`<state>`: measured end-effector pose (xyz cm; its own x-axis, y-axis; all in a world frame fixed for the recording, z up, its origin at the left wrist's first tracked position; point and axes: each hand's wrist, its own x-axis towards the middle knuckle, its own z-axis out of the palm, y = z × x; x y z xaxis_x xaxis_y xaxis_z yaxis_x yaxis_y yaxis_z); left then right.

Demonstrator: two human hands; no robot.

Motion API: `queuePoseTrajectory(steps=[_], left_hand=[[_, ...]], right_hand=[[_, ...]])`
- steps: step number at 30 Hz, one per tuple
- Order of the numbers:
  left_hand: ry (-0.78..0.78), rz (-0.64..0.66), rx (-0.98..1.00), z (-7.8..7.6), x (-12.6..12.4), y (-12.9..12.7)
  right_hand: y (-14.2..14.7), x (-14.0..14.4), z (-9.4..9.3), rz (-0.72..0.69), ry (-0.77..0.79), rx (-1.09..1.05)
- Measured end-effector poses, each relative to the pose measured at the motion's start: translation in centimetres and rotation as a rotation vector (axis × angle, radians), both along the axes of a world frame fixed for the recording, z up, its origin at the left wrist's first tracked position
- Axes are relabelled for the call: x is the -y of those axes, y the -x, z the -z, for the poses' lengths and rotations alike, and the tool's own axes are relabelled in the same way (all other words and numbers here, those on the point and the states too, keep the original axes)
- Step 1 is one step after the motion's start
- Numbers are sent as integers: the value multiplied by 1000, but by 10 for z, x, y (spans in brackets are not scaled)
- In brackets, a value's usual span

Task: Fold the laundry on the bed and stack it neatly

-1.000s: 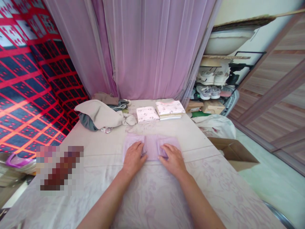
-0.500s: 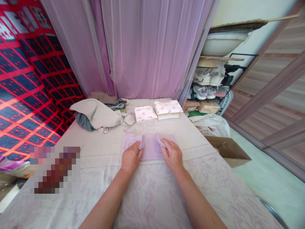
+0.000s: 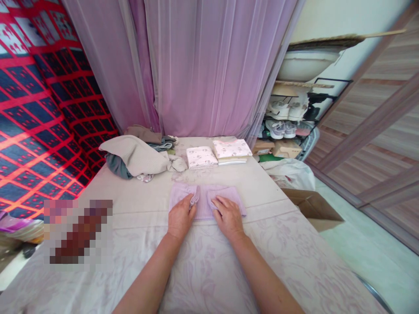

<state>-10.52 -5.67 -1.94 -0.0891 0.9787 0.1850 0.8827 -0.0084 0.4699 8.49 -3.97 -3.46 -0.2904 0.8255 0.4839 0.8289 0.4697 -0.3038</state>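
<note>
The head view is showing the left hand (image 3: 181, 216) pinching the purple cloth (image 3: 204, 198) while the right hand (image 3: 227, 213) is pressing it flat, open.

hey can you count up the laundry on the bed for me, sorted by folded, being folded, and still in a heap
Folded and set aside: 2, a white printed piece and a pink-topped stack.
Under the hands: 1, the lilac garment, with the left hand and right hand on it.
Unfolded heaps: 1, the beige and grey pile.
Total: 4
</note>
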Motion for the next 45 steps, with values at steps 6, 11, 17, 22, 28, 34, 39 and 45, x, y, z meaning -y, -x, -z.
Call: queuePoseTrajectory(steps=[6, 11, 17, 22, 28, 34, 39, 45], left_hand=[[4, -92, 164, -1, 0, 4], [-25, -95, 192, 1, 1, 5], [-52, -87, 220, 5, 0, 5], [-98, -100, 275, 7, 0, 7], [-165, -128, 342, 9, 0, 9], [-184, -124, 382, 9, 0, 10], [-171, -134, 390, 8, 1, 11], [-159, -129, 389, 8, 0, 12]], right_hand=[[11, -1, 1, -12, -15, -17], [16, 4, 5, -16, 54, 54], [13, 4, 3, -36, 45, 44], [19, 5, 1, -19, 12, 8], [29, 9, 2, -30, 47, 54], [31, 10, 3, -24, 45, 70], [31, 10, 2, -15, 50, 73], [32, 10, 1, -16, 42, 36]])
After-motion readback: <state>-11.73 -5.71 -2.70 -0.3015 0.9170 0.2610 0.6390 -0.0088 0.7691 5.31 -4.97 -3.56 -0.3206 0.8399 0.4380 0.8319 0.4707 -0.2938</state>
